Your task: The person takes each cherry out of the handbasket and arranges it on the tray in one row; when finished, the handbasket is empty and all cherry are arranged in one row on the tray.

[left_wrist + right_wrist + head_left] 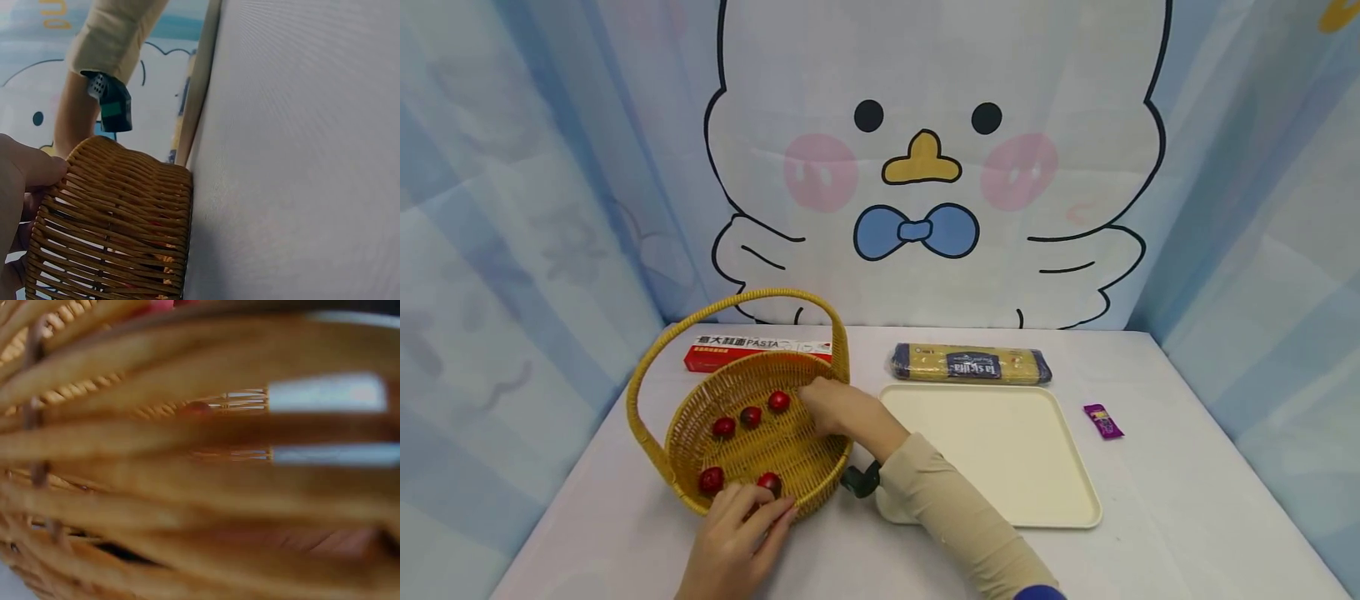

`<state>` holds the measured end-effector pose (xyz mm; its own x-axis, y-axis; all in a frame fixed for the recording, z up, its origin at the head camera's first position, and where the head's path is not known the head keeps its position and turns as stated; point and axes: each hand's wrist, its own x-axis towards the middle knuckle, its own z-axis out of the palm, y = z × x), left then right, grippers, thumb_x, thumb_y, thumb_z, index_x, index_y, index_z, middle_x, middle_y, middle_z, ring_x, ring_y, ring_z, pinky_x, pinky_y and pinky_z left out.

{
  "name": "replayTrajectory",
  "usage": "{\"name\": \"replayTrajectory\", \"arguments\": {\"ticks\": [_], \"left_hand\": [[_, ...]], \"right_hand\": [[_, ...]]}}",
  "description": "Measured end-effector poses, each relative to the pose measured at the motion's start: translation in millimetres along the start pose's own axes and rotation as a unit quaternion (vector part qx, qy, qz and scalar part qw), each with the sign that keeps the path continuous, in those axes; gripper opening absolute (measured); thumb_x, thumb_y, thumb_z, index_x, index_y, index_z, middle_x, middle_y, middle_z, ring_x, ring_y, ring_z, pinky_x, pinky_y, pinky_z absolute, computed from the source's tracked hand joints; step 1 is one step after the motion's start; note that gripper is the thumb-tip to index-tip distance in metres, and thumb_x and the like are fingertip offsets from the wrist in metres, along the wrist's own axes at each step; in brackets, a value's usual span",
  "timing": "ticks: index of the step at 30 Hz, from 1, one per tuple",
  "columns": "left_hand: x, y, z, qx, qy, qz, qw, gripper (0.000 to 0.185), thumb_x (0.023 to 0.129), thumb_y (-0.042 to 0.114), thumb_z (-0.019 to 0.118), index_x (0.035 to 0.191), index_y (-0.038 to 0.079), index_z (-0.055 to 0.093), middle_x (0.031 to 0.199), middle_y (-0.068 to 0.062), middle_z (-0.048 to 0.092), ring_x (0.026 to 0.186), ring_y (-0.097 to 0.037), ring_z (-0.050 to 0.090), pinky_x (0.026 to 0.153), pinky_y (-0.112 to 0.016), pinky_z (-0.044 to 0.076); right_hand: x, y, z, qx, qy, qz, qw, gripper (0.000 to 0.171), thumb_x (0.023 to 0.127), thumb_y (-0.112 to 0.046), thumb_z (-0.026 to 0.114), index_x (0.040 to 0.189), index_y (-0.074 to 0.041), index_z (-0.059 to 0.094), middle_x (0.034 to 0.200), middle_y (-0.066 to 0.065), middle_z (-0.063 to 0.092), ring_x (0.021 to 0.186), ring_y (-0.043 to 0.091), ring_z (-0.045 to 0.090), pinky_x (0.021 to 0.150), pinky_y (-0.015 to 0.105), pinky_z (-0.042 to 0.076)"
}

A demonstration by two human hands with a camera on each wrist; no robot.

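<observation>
My left hand holds the near rim of the wicker basket toward the tabletop's left edge, while my right hand reaches inside near five small red fruits, its grip apparently loose but unclear; a cream tray lies beside.

Blurred wicker strands of a basket are filling the frame, with something red and a pale surface showing through gaps.
</observation>
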<state>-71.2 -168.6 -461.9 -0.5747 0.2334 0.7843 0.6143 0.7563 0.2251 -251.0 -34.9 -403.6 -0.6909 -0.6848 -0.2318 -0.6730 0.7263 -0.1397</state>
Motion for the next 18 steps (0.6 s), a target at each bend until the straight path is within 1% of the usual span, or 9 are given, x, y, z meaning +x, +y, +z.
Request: {"name": "replayTrajectory", "arguments": {"ticks": [1, 3, 7, 8, 10, 12, 14, 16, 18], "left_hand": [[0.0, 0.2, 0.0, 0.000, 0.000, 0.000, 1.0000, 0.045, 0.105, 0.037, 0.051, 0.086, 0.008, 0.080, 0.081, 0.004, 0.058, 0.073, -0.011, 0.045, 0.069, -0.020, 0.032], [-0.1, 0.4, -0.1, 0.001, 0.000, -0.001, 1.0000, 0.045, 0.105, 0.038, 0.051, 0.086, 0.008, 0.080, 0.081, 0.004, 0.058, 0.074, -0.011, 0.045, 0.069, -0.020, 0.032], [-0.6, 0.6, 0.0, 0.002, -0.002, -0.005, 1.0000, 0.046, 0.105, 0.038, 0.051, 0.086, 0.008, 0.080, 0.081, 0.004, 0.058, 0.074, -0.011, 0.046, 0.070, -0.021, 0.032], [-0.7, 0.6, 0.0, 0.003, -0.003, -0.006, 1.0000, 0.046, 0.105, 0.038, 0.050, 0.086, 0.008, 0.080, 0.081, 0.004, 0.058, 0.074, -0.011, 0.046, 0.070, -0.021, 0.033], [-0.9, 0.8, 0.1, 0.003, -0.005, -0.008, 1.0000, 0.047, 0.105, 0.038, 0.050, 0.085, 0.008, 0.080, 0.081, 0.004, 0.058, 0.074, -0.011, 0.046, 0.070, -0.021, 0.033], [-1.0, 0.8, 0.1, 0.004, -0.006, -0.008, 0.9999, 0.047, 0.105, 0.039, 0.050, 0.085, 0.008, 0.080, 0.081, 0.004, 0.058, 0.074, -0.011, 0.046, 0.070, -0.021, 0.033], [-0.8, 0.6, 0.2, 0.006, -0.006, -0.006, 0.9999, 0.048, 0.105, 0.039, 0.050, 0.084, 0.008, 0.080, 0.081, 0.004, 0.058, 0.073, -0.011, 0.046, 0.069, -0.020, 0.033], [-0.3, 0.5, 0.5, 0.007, -0.003, -0.002, 1.0000, 0.047, 0.105, 0.039, 0.050, 0.084, 0.008, 0.079, 0.080, 0.003, 0.058, 0.073, -0.011, 0.045, 0.069, -0.021, 0.033], [0.4, 0.4, 0.9, 0.008, 0.000, 0.002, 1.0000, 0.048, 0.105, 0.038, 0.050, 0.083, 0.008, 0.079, 0.080, 0.003, 0.058, 0.072, -0.011, 0.045, 0.068, -0.021, 0.033]], "right_hand": [[0.7, -0.2, 0.2, 0.002, -0.005, -0.003, 1.000, 0.039, 0.085, -0.018, 0.082, 0.120, -0.010, 0.067, 0.103, 0.004, 0.070, 0.084, 0.012, 0.062, 0.071, 0.025, 0.053], [2.3, -0.7, 0.6, 0.012, -0.009, -0.011, 1.000, 0.038, 0.085, -0.017, 0.082, 0.119, -0.010, 0.067, 0.106, 0.003, 0.071, 0.087, 0.012, 0.062, 0.075, 0.024, 0.053], [5.2, -0.6, 2.5, 0.036, -0.010, -0.032, 0.999, 0.045, 0.083, -0.017, 0.084, 0.124, -0.012, 0.067, 0.119, 0.002, 0.070, 0.101, 0.011, 0.062, 0.088, 0.024, 0.054], [5.9, -0.4, 3.1, 0.043, -0.009, -0.038, 0.998, 0.046, 0.082, -0.018, 0.084, 0.124, -0.012, 0.067, 0.119, 0.002, 0.070, 0.101, 0.010, 0.062, 0.088, 0.023, 0.053], [7.1, 0.3, 4.4, 0.053, -0.009, -0.050, 0.997, 0.039, 0.081, -0.017, 0.085, 0.117, -0.010, 0.069, 0.111, 0.001, 0.071, 0.092, 0.009, 0.060, 0.081, 0.021, 0.052], [8.1, 1.2, 5.7, 0.068, -0.010, -0.065, 0.996, 0.028, 0.081, -0.016, 0.085, 0.104, -0.009, 0.071, 0.096, 0.000, 0.070, 0.078, 0.008, 0.056, 0.068, 0.019, 0.048], [8.8, 2.2, 7.1, 0.078, -0.008, -0.080, 0.994, 0.018, 0.080, -0.015, 0.085, 0.091, -0.009, 0.071, 0.082, -0.002, 0.066, 0.068, 0.007, 0.051, 0.059, 0.018, 0.043], [9.0, 3.3, 8.1, 0.088, -0.008, -0.091, 0.992, 0.015, 0.080, -0.015, 0.085, 0.084, -0.010, 0.071, 0.077, -0.004, 0.064, 0.065, 0.006, 0.050, 0.056, 0.017, 0.042], [8.4, 4.3, 8.4, 0.093, -0.006, -0.098, 0.991, 0.013, 0.081, -0.015, 0.084, 0.083, -0.011, 0.072, 0.077, -0.004, 0.065, 0.066, 0.005, 0.053, 0.057, 0.015, 0.044]]}}
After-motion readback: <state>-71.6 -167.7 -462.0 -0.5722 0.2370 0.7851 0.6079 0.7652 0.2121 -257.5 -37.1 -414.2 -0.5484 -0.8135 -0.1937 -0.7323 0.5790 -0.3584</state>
